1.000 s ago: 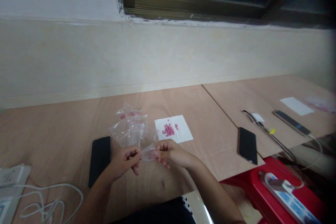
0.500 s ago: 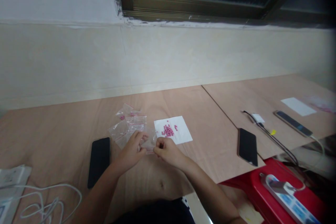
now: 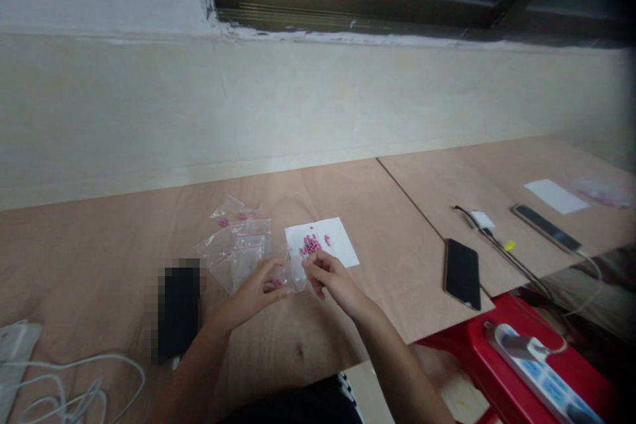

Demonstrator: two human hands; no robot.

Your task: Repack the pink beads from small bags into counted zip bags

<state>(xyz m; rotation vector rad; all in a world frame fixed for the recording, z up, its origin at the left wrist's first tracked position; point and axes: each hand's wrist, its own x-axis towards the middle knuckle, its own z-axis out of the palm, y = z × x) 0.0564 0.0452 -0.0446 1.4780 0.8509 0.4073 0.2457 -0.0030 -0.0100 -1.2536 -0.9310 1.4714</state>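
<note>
Between my two hands is a clear zip bag point(image 3: 297, 276), its plastic bulging a little. My left hand point(image 3: 263, 286) curls round the bag's left side, and something pink shows by its fingers. With fingers bent together, my right hand point(image 3: 332, 276) pinches the bag's right side. Just beyond it lies a white sheet of paper point(image 3: 342, 245) with a heap of small pink beads point(image 3: 311, 244) on it. Several clear zip bags point(image 3: 247, 248) with red seal lines overlap to the left of the paper; pink beads show in the farthest one.
A dark phone point(image 3: 179, 311), partly pixelated, lies left of my left arm. Another phone point(image 3: 462, 273) rests on the right, near cables point(image 3: 517, 258). White cord point(image 3: 99, 387) coils at lower left. A red stool point(image 3: 489, 344) holds a power strip point(image 3: 536, 368) beside the table edge.
The bag has been lifted and turned between my hands, and it now stands more open. My right hand has shifted slightly up and right. The whole view has moved a little.
</note>
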